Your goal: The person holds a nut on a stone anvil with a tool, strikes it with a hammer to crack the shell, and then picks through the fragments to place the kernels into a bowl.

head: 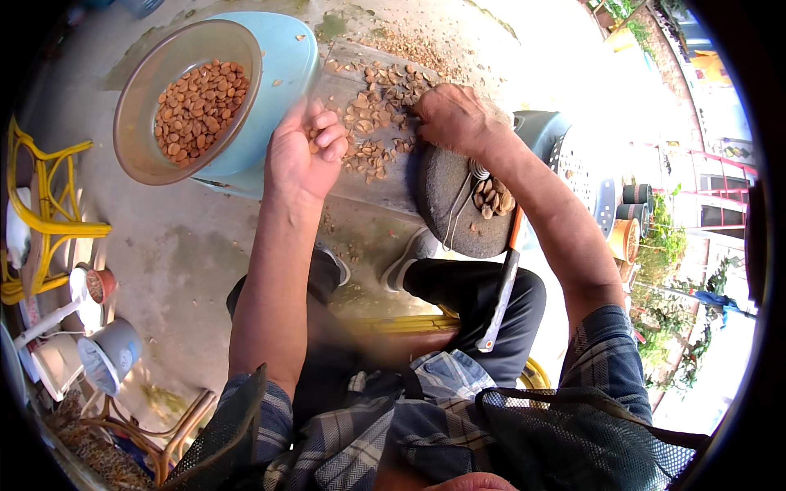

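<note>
My left hand is palm up with curled fingers, a few brown kernels partly visible in it. It is between a translucent bowl of brown kernels and the cracked shells on a wooden board. Knuckles up, my right hand reaches over the shells at the far edge of a round grey stone; its fingertips are hidden. On the stone, unshelled nuts lie beside a coiled wire tool. A hammer, its head hidden, has its handle over my right thigh.
The bowl rests on a light-blue plastic stool. Small shell bits litter the ground beyond the board. A perforated grey basket stands right of the stone. Yellow chair frames and buckets are at the left, potted plants at the right.
</note>
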`<state>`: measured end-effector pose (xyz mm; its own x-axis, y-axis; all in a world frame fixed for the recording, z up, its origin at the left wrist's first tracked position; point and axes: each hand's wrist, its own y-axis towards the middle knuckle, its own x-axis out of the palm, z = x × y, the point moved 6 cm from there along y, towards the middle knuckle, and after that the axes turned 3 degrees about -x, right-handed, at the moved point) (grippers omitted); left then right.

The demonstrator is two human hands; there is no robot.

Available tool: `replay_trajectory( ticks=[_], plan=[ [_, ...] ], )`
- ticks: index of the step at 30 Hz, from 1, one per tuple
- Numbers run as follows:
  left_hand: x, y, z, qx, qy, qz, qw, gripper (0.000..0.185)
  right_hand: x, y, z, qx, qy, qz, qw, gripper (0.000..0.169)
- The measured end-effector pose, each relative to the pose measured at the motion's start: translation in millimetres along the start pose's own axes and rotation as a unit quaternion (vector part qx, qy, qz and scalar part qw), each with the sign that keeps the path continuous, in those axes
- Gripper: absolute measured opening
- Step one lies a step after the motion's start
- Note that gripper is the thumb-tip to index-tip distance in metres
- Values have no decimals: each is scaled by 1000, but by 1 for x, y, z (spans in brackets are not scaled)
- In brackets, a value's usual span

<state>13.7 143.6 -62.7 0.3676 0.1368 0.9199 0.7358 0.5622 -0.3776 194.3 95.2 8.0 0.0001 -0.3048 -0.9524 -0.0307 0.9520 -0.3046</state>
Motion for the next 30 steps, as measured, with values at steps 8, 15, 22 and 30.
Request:
replay_trajectory(
  ticks=[8,15,22,30],
  plan=[
    [-1,-2,7,24,-2,13,1000,31,-10,9,2,10,64,114,991,10],
    [0,-2,7,18,-3,10,1000,31,10,11,-13,-73,88,129,985,14],
    [-1,-4,9,32,-7,34,999,32,-2,-2,38,33,132,220,966,24],
    [-2,-3,12,36,-11,-1,999,32,6,0,35,22,118,127,985,17]
  ],
)
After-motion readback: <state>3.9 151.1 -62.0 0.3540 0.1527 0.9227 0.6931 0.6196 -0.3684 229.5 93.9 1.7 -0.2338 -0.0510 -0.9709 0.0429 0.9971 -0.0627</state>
